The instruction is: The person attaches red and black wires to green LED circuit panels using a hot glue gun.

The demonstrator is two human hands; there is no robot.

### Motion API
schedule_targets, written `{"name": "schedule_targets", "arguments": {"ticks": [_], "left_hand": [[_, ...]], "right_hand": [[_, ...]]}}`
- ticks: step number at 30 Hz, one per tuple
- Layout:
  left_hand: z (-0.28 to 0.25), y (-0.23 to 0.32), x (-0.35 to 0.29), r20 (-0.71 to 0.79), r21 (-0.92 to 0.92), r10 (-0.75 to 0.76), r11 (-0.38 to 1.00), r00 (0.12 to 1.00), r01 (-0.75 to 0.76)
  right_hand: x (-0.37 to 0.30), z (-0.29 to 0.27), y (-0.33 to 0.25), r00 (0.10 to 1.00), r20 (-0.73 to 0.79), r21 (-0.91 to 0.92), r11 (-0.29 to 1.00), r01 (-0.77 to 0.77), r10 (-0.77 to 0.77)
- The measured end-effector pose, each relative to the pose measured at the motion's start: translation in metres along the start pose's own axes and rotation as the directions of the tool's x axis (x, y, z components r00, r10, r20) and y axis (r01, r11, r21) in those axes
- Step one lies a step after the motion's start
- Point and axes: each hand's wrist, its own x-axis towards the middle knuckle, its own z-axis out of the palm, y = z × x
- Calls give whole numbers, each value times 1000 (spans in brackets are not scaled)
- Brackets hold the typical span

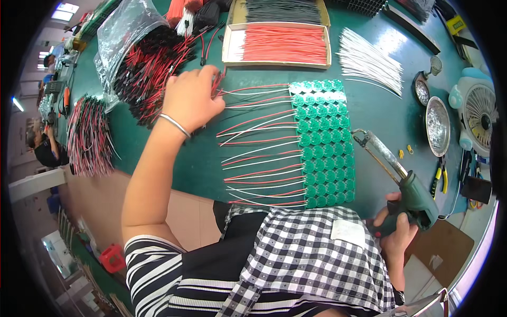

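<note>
At the edge of a pile of red and black connector leads (145, 79), my left hand (191, 98) has its fingers curled round some thin red wires (216, 84). How many wires it grips is hidden. My right hand (398, 230) is closed round the green handle of a soldering gun (417, 198), whose metal barrel slants up to the left. Its tip is just right of a panel of green round circuit boards (325, 142), apart from it. Pairs of red and white wires (259, 156) stretch left from the panel's left edge.
Behind the panel stand boxes of red wires (285, 45) and black wires (282, 11). White wires (369, 61) lie to their right. A metal dish (437, 127), pliers (439, 177) and a fan (479, 116) are at the right. More bundled leads (90, 134) hang over the left edge.
</note>
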Motion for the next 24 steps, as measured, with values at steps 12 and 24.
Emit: {"name": "schedule_targets", "arguments": {"ticks": [12, 24], "left_hand": [[-2, -42, 2, 56, -957, -25, 284, 998, 61], [-18, -74, 23, -375, -910, -405, -9, 834, -414]], "right_hand": [[7, 3, -1, 999, -33, -14, 999, 29, -30], [10, 5, -1, 999, -21, 7, 999, 38, -38]]}}
